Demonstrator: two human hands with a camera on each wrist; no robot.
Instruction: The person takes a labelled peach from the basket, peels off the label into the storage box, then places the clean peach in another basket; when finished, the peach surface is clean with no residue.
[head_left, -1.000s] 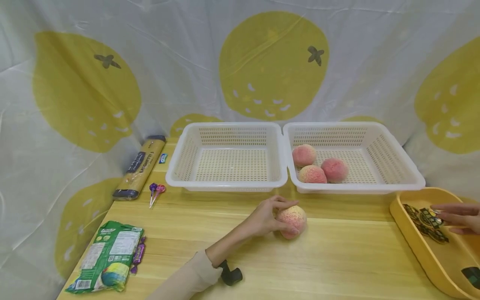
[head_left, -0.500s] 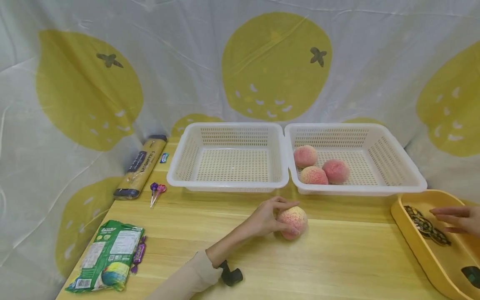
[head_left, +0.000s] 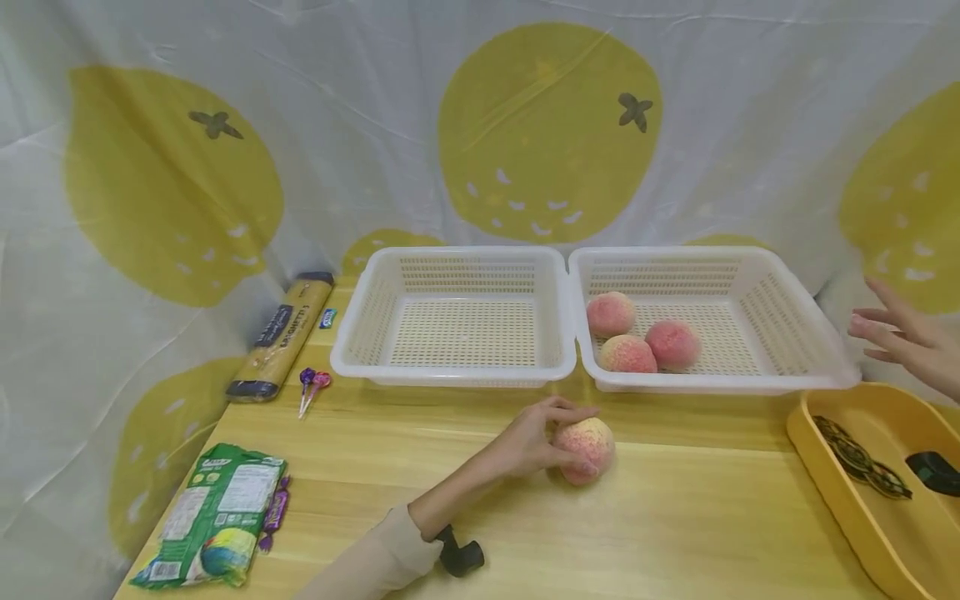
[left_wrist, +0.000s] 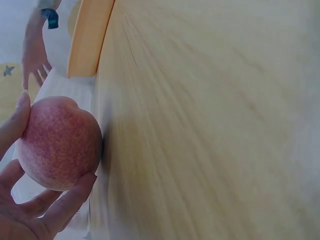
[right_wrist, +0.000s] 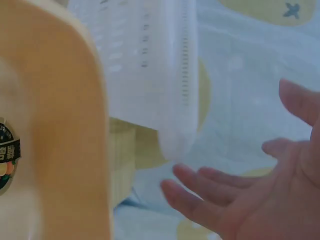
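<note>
A pink-yellow peach [head_left: 588, 450] lies on the wooden table in front of the two baskets. My left hand [head_left: 558, 433] grips it from the left, fingers curled over its top and side. The left wrist view shows the same peach [left_wrist: 57, 142] up close, with the thumb and fingers [left_wrist: 65, 205] round it. My right hand [head_left: 892, 333] hovers in the air at the far right, fingers spread and holding nothing, beside the right white basket [head_left: 720, 382] and above the yellow tray [head_left: 832, 475]. In the right wrist view the spread fingers [right_wrist: 215, 195] float near the basket corner [right_wrist: 170, 130].
The right basket holds three peaches [head_left: 645, 337]; the left basket [head_left: 453, 371] holds nothing. Dark packets [head_left: 862, 467] and a black item [head_left: 933, 471] lie in the yellow tray. A spaghetti pack [head_left: 281, 333], lollipops [head_left: 311, 385] and a green snack bag [head_left: 213, 521] lie at the left.
My right hand has lifted out of the yellow tray and now hovers higher, beside the right basket, holding nothing. The left hand and the peach have stayed put.
</note>
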